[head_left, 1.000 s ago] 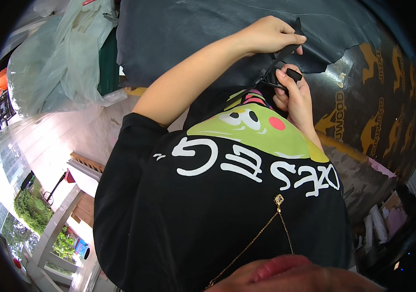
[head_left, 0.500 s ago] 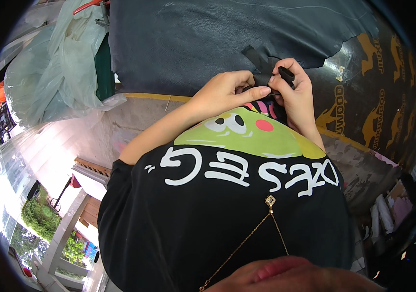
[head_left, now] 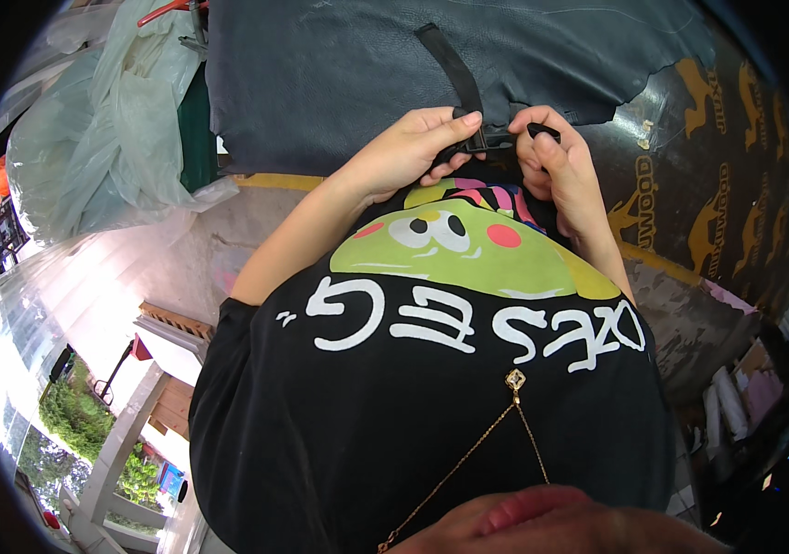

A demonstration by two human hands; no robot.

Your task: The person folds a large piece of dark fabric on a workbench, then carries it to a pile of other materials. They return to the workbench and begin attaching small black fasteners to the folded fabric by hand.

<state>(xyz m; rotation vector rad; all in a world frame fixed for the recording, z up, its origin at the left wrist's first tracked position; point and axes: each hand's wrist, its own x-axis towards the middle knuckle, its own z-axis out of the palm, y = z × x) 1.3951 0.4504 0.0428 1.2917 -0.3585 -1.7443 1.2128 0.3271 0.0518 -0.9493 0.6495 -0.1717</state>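
Note:
Close in front of my body, both hands work on a black strap (head_left: 451, 66) with a dark buckle (head_left: 494, 140). My left hand (head_left: 410, 152) is closed on the strap beside the buckle, thumb pressing from above. Beyond that thumb the strap's loose end curves up and away to the left. On the buckle's right side, my right hand (head_left: 556, 164) is closed round a folded part of the strap, its dark loop showing between thumb and forefinger. Some of the strap is hidden under my fingers. Behind the hands lies a large dark leather sheet (head_left: 339, 83).
A board with a printed dark surface (head_left: 680, 194) extends to the right beneath the leather. Crumpled clear plastic sheeting (head_left: 90, 138) hangs at the left. A red-handled tool (head_left: 165, 12) lies at the far left edge of the leather.
My hands have moved slightly apart, and the buckle now shows between them. The strap's loose end has lengthened and reaches farther up and left over the leather.

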